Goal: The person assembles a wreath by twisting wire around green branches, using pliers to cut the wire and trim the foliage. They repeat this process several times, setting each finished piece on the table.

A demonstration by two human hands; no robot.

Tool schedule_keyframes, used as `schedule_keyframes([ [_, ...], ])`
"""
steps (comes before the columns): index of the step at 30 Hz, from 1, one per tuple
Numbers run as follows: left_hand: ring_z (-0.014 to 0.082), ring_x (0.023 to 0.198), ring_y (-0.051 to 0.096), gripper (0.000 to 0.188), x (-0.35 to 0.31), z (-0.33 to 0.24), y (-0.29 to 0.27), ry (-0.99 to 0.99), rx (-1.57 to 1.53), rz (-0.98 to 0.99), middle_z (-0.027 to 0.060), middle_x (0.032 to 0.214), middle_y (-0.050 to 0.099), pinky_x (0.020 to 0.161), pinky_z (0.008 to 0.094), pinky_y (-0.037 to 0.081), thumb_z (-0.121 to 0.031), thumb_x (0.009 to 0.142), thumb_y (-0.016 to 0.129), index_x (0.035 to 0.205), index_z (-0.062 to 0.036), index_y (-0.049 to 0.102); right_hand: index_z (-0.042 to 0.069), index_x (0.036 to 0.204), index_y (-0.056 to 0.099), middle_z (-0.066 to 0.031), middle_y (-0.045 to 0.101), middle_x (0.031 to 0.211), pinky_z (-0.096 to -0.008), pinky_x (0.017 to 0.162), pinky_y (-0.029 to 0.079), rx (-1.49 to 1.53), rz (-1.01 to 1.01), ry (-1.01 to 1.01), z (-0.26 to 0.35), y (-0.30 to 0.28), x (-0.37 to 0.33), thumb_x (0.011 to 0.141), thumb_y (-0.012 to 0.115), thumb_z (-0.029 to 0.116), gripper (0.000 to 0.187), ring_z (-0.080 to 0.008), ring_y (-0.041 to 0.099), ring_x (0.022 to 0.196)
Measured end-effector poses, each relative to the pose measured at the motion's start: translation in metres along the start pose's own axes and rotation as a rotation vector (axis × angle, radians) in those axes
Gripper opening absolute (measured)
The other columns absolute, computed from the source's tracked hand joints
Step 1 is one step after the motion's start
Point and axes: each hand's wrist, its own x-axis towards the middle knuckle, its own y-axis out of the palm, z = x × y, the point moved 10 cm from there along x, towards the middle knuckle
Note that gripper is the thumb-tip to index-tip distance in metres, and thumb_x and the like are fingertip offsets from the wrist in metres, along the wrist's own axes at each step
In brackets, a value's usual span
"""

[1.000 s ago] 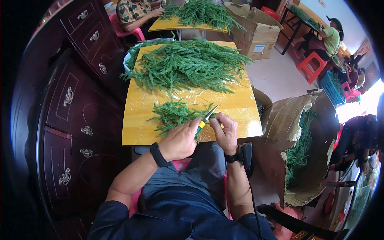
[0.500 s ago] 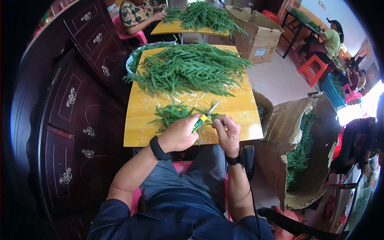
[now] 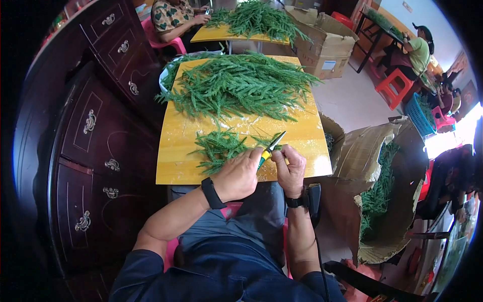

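Observation:
My left hand (image 3: pixel 235 176) is closed around a pair of pliers (image 3: pixel 274 143) with yellow and green grips. Their slim metal jaws point up and to the right, over a green needle-leaved sprig (image 3: pixel 260 140). Close beside the pliers, my right hand (image 3: pixel 291 168) has its thumb and fingers pinched together. A bit of yellow shows at these fingers, but what they grip is hidden. Left of the pliers, a small bunch of green sprigs (image 3: pixel 219 146) lies on the yellow table (image 3: pixel 176 168). A large heap of similar greenery (image 3: pixel 246 85) covers the table's far half.
Pale crumbs are scattered on the tabletop. Dark wooden drawers (image 3: pixel 95 136) stand at the left. An open cardboard box (image 3: pixel 359 156) holding greenery is at the right. Beyond are another yellow table (image 3: pixel 216 36) with greenery, a carton (image 3: pixel 322 50) and seated people (image 3: pixel 173 22).
My left hand has shifted slightly right, with the pliers in it. The jaws now point more steeply up and sit nearer my right hand, which has barely moved.

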Motion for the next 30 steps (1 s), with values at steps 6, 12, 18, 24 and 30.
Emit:
schedule_keyframes([
  [6, 0.0444, 0.111, 0.057, 0.056, 0.009, 0.007, -0.001, 0.01, -0.111, 0.016, 0.0315, 0.12, 0.057, 0.098, 0.0468, 0.046, 0.0, 0.079, 0.052, 0.134, 0.0072, 0.043, 0.0, 0.077, 0.06, -0.0095, 0.062, 0.067, -0.0304, 0.059, 0.046, 0.021, -0.016, 0.039, -0.001, -0.002, 0.004, 0.09, 0.064, 0.006, 0.015, -0.0166, 0.06, 0.061],
  [12, 0.0448, 0.115, 0.055, 0.054, 0.016, 0.021, -0.002, -0.116, -0.225, 0.129, 0.0317, 0.123, 0.056, 0.1, 0.0455, 0.044, 0.001, 0.08, 0.052, 0.133, 0.0074, 0.044, 0.0, 0.079, 0.06, -0.0113, 0.061, 0.068, -0.0315, 0.059, 0.046, 0.008, -0.026, 0.006, -0.001, -0.004, 0.002, 0.09, 0.065, 0.006, 0.013, -0.0218, 0.061, 0.062],
  [18, 0.0451, 0.116, 0.055, 0.057, 0.011, 0.011, 0.007, -0.03, -0.121, 0.096, 0.0321, 0.123, 0.056, 0.102, 0.0457, 0.044, 0.002, 0.079, 0.052, 0.135, 0.0074, 0.041, 0.0, 0.079, 0.06, -0.0121, 0.06, 0.068, -0.0323, 0.058, 0.046, -0.006, -0.027, 0.0, -0.002, -0.005, 0.003, 0.09, 0.065, 0.006, 0.013, -0.024, 0.061, 0.062],
  [24, 0.0466, 0.098, 0.059, 0.044, 0.007, -0.004, 0.009, 0.056, -0.016, -0.062, 0.0298, 0.105, 0.059, 0.087, 0.0512, 0.047, 0.0, 0.08, 0.052, 0.122, 0.0074, 0.044, 0.0, 0.078, 0.06, -0.0094, 0.061, 0.067, -0.0298, 0.059, 0.046, 0.026, -0.027, 0.035, -0.012, -0.005, -0.001, 0.091, 0.064, 0.007, 0.015, -0.0179, 0.059, 0.062],
  [30, 0.0469, 0.116, 0.053, 0.06, 0.015, 0.003, 0.032, -0.103, -0.097, 0.084, 0.0325, 0.124, 0.054, 0.1, 0.048, 0.044, 0.004, 0.078, 0.051, 0.136, 0.0089, 0.036, 0.0, 0.077, 0.061, -0.0082, 0.061, 0.064, -0.0298, 0.057, 0.045, 0.076, -0.067, 0.12, -0.028, -0.013, -0.003, 0.092, 0.064, 0.008, 0.017, -0.0142, 0.057, 0.059],
])
